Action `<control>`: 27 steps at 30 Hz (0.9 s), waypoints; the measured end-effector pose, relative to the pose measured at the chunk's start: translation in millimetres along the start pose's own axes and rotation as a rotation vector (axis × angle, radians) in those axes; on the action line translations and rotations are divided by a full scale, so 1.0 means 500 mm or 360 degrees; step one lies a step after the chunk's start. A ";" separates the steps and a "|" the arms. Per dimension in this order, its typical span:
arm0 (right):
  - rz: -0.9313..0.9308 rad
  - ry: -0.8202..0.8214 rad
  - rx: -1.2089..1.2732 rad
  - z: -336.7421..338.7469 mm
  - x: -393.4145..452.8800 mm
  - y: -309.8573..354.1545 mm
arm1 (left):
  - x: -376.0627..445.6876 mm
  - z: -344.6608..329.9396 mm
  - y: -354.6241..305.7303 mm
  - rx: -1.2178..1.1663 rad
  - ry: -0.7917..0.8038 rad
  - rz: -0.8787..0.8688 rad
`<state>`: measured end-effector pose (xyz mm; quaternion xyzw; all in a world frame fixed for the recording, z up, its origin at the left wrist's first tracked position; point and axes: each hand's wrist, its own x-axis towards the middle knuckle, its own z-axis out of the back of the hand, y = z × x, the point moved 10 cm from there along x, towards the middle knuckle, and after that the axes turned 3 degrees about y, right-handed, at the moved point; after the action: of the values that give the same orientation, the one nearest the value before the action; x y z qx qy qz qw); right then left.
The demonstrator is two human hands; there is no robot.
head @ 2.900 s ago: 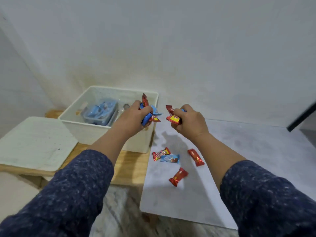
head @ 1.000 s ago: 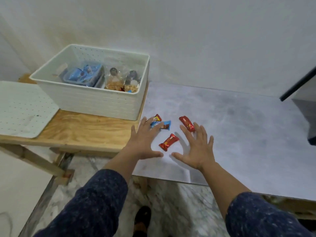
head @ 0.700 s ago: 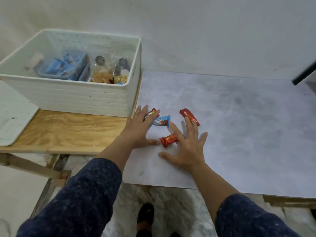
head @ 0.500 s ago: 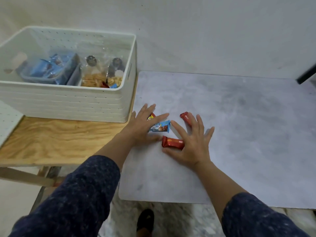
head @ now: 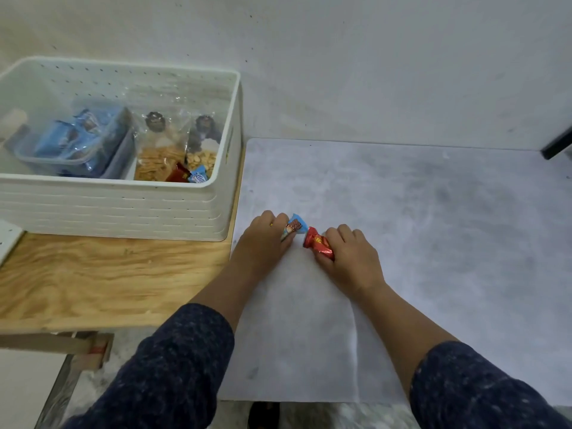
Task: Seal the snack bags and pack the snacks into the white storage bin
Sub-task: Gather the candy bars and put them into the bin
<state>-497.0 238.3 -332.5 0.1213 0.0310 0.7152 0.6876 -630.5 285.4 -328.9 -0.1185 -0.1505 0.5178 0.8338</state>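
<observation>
The last loose candies, spread out a moment ago, are now being held in closed hands, a blue candy (head: 294,228) in the left hand (head: 263,241) and a red candy (head: 318,244) in the right hand (head: 348,258), and are being made ready for the white storage bin (head: 123,209).

Soft, even, fairly bright indoor light; faint shadows only, beneath each hand (head: 349,258) on the grey table (head: 433,227). No glare. Slight blur overall, wide-angle bending at edges.

A grey mat (head: 433,227) adjoins a wooden tabletop (head: 93,280) below a white wall (head: 340,57).
</observation>
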 end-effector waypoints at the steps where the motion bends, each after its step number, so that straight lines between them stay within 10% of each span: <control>1: -0.0061 0.0055 -0.0030 -0.002 -0.004 -0.006 | -0.005 0.007 -0.003 -0.0018 0.0003 0.0045; 9: -0.0181 -0.0064 0.0060 0.184 0.001 0.011 | -0.039 0.168 -0.097 -0.0338 0.0054 0.0003; 13: -0.0072 -0.0171 0.0068 0.324 0.064 0.105 | -0.035 0.367 -0.110 -0.0444 -0.0320 -0.0133; 27: 0.0069 0.0049 0.0164 0.308 0.296 0.492 | 0.028 0.528 0.331 -0.0086 0.0013 0.0703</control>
<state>-707.3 353.1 -112.0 0.1461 0.0759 0.7292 0.6642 -860.6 381.2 -141.0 -0.1729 -0.1315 0.6832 0.6971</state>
